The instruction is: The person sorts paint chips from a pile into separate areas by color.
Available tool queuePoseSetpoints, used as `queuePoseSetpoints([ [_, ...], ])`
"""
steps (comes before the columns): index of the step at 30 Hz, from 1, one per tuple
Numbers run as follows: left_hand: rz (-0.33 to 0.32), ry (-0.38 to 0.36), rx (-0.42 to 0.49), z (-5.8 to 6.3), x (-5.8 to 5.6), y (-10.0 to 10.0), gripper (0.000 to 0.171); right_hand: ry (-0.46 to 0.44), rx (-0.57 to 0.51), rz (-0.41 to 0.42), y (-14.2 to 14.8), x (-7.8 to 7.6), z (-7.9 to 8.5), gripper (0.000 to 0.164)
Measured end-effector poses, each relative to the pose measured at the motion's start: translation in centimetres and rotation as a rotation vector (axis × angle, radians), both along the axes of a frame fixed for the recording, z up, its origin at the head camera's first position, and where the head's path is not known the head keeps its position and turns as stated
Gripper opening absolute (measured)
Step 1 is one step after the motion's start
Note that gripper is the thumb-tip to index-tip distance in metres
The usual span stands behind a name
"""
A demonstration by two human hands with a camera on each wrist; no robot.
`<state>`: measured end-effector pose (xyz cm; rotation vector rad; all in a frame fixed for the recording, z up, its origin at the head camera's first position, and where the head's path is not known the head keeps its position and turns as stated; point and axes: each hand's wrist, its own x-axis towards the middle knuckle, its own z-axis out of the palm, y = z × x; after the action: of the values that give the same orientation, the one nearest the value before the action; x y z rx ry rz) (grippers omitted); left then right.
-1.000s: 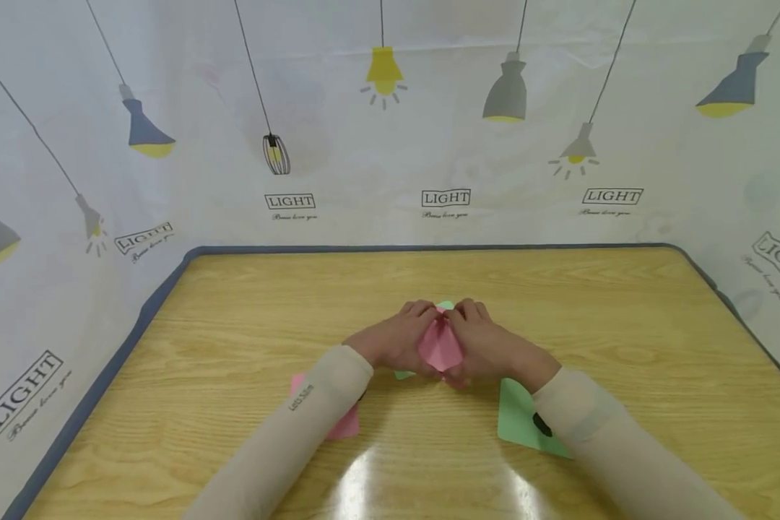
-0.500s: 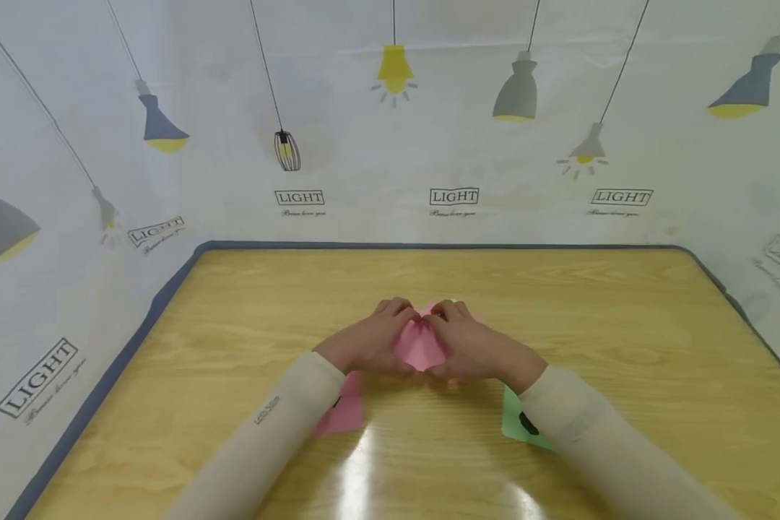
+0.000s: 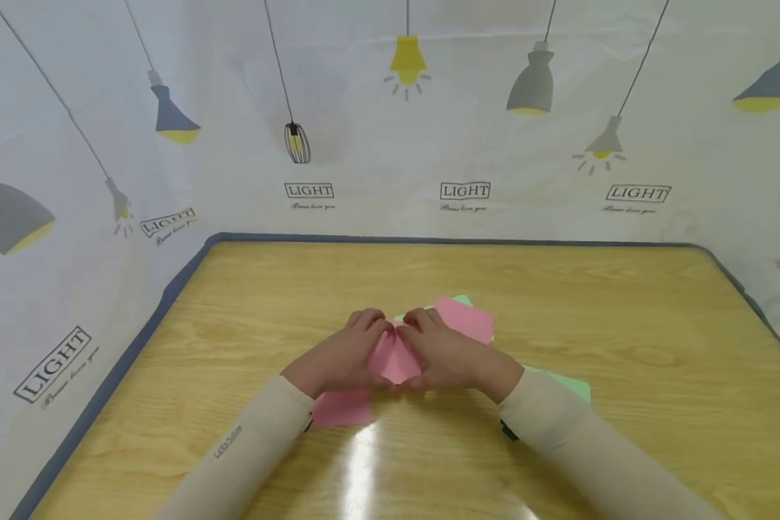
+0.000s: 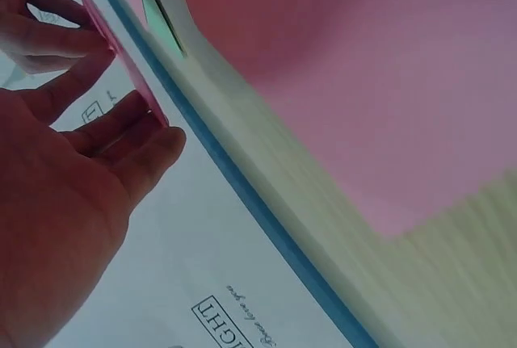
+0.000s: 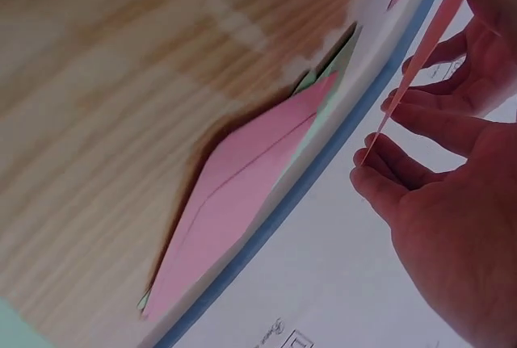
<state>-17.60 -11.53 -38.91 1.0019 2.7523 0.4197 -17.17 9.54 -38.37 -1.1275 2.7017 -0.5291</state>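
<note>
A pink sheet of paper (image 3: 395, 359) is held up between my two hands over the middle of the table. My left hand (image 3: 344, 354) pinches its left side, and my right hand (image 3: 451, 354) pinches its right side. Both wrist views show the sheet nearly edge-on, thumbs and fingertips on its edges. Behind my right hand lies a small pile, with a pink card (image 3: 464, 320) over green paper (image 3: 461, 299). Another pink card (image 3: 344, 408) lies under my left wrist, partly hidden. A green card (image 3: 572, 386) sits partly behind my right sleeve.
The wooden table (image 3: 266, 282) is edged by a blue strip (image 3: 390, 237) at the back. Beyond it stands a white backdrop (image 3: 377, 144) printed with lamps. Dark items (image 3: 508, 430) show beneath both cuffs.
Both hands have moved left and slightly nearer with the pink sheet between them. The pile of pink and green paper has come into view behind the right hand. The head view has shifted slightly.
</note>
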Motion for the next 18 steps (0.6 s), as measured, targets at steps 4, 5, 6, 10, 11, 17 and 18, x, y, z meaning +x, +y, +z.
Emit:
queuePoseSetpoints([
  [4,0.031,0.008,0.004,0.3,1.4,-1.5,0.079,0.003,0.005,0.031,-1.4,0.5,-0.1,0.075],
  [5,0.04,0.011,0.005,0.3,1.7,-1.8,0.08,0.0,0.007,0.038,-1.8,0.6,-0.1,0.076],
  [6,0.05,0.014,0.006,0.4,2.1,-2.2,0.081,-0.005,0.005,0.043,-2.1,0.7,-0.2,0.076],
  [10,0.088,0.024,0.013,0.3,3.2,-3.4,0.086,-0.045,-0.002,0.062,-3.5,1.1,-0.5,0.076],
  [11,0.098,0.024,0.015,0.3,3.4,-3.7,0.087,-0.05,0.0,0.069,-3.9,1.1,-0.5,0.076],
  [17,0.144,0.008,0.007,0.1,4.3,-5.2,0.088,-0.057,0.043,0.119,-5.5,1.4,-1.0,0.074],
  [18,0.151,0.004,0.001,0.1,4.4,-5.4,0.088,-0.056,0.05,0.125,-5.7,1.5,-1.0,0.075],
])
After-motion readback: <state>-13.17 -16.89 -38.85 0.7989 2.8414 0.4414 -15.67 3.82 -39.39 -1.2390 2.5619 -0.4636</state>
